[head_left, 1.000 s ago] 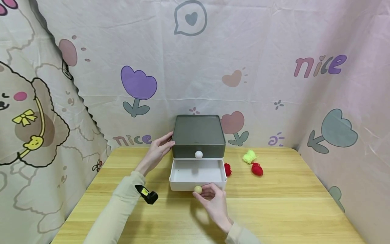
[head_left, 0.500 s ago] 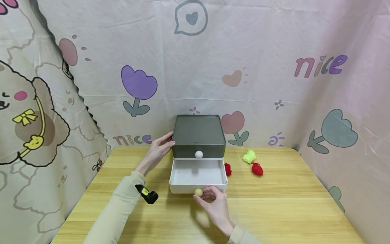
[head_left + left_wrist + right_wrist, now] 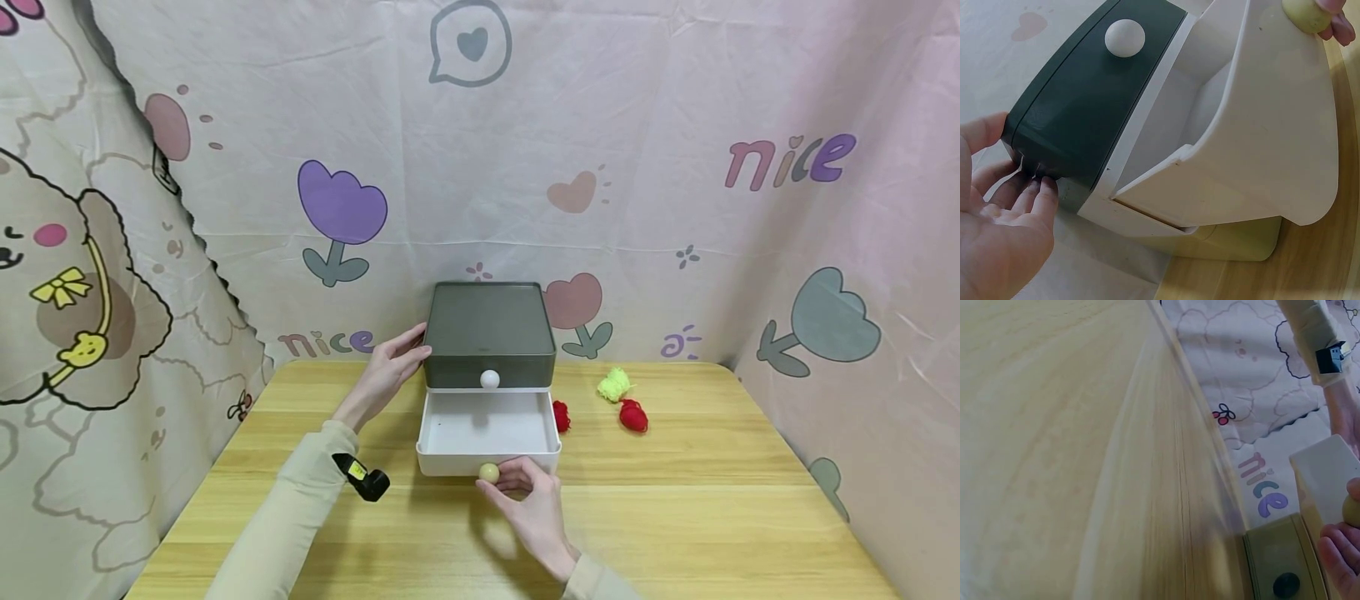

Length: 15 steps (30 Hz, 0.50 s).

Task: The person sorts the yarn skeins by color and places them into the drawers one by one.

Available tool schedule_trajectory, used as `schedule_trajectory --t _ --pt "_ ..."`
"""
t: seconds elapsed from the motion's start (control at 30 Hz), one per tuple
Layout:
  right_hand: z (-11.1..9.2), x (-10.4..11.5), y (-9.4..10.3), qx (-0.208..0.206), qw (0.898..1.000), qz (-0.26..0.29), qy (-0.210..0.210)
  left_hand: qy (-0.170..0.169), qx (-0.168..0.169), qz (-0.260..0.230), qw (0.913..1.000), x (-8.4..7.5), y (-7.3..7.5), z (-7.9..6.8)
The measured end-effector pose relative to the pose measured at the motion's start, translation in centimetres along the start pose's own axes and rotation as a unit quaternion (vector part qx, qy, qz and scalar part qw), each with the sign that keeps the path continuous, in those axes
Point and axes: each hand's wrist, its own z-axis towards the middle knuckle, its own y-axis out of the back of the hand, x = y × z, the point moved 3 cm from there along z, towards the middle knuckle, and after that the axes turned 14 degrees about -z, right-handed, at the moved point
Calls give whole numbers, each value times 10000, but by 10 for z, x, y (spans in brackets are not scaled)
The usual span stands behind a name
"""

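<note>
Plainly, printed cloth point(image 3: 525, 142) backs the table point(image 3: 667, 517), right fingers point(image 3: 519, 464) pinching a knob point(image 3: 489, 472), left point(image 3: 408, 337) extended.

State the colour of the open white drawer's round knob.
The round knob is pale yellow, clearest in the head view.

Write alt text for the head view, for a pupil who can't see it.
A person's right hand pinches the round, pale yellow knob of an open, white rectangular drawer, while the left hand touches the dark grey box above. Right of it, two red yarn bundles and one lime yarn bundle lie on a wooden table.
</note>
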Motion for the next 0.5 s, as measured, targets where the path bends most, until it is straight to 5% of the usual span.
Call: schedule_trajectory --t 0.5 --pt "-1 -4 10 218 9970 -1 737 -15 -68 -324 9994 10 10 7"
